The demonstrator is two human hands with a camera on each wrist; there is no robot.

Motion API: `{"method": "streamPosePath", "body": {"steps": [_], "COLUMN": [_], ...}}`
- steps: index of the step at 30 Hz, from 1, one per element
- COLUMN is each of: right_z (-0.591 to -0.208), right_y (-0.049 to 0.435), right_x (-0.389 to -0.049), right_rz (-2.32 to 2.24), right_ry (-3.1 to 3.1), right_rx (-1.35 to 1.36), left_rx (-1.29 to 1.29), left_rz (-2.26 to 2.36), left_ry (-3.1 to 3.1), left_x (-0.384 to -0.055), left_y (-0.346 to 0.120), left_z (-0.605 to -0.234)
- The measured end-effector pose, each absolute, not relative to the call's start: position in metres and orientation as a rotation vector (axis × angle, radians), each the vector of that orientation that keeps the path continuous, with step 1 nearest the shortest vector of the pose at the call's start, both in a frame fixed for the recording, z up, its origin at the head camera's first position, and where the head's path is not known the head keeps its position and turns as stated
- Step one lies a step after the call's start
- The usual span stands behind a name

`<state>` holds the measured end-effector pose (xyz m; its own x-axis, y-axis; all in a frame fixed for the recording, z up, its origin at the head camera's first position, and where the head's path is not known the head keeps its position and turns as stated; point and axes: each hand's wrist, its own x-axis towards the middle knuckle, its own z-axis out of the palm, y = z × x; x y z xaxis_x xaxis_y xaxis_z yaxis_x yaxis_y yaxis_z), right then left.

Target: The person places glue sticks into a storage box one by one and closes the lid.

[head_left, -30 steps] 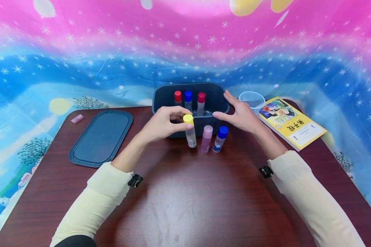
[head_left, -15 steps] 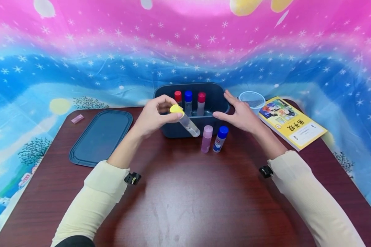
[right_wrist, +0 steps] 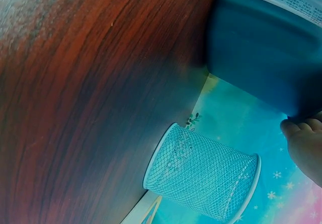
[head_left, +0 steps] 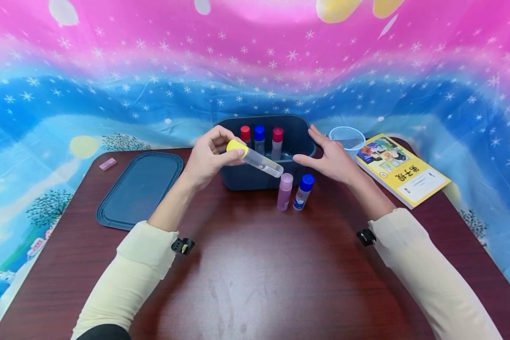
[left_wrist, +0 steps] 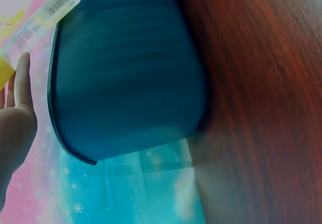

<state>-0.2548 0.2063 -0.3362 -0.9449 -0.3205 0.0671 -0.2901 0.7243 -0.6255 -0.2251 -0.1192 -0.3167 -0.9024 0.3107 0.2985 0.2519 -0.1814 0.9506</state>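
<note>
In the head view my left hand (head_left: 208,158) pinches a clear glue stick (head_left: 262,163) by its yellow cap. The stick slants, its bottom end pointing right and overlapping the bin's front rim. The left wrist view shows the barcode label on that glue stick (left_wrist: 45,17). My right hand (head_left: 329,158) rests at the right end of the dark blue bin (head_left: 255,177), thumb and fingers spread along its rim. Inside the bin stand a red-capped tube (head_left: 245,133), a blue-capped tube (head_left: 259,137) and a dark-red-capped tube (head_left: 277,141).
A pink glue stick (head_left: 284,192) and a blue-capped glue stick (head_left: 303,192) stand before the bin. A dark lid (head_left: 140,191) and a pink eraser-like block (head_left: 108,164) lie left. A light blue mesh cup (right_wrist: 201,173) and a yellow book (head_left: 403,172) are right.
My left hand has lifted the yellow-capped glue stick from upright near the table, moved it left and up, and tipped its bottom end to the right. My right hand has stayed at the bin.
</note>
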Motion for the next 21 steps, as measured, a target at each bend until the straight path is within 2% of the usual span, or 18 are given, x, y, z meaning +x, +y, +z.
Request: {"method": "streamPosePath", "body": {"steps": [21], "right_z": [-0.3366], "right_y": [0.206], "right_x": [-0.2552], "right_rz": [-1.043], "right_ry": [2.88], "right_rx": [-0.529], "left_rx": [0.625], "left_rz": [2.559], "left_ry": [1.72], "left_x": [-0.2294], "left_y": [-0.1131], "left_z": [-0.3189]}}
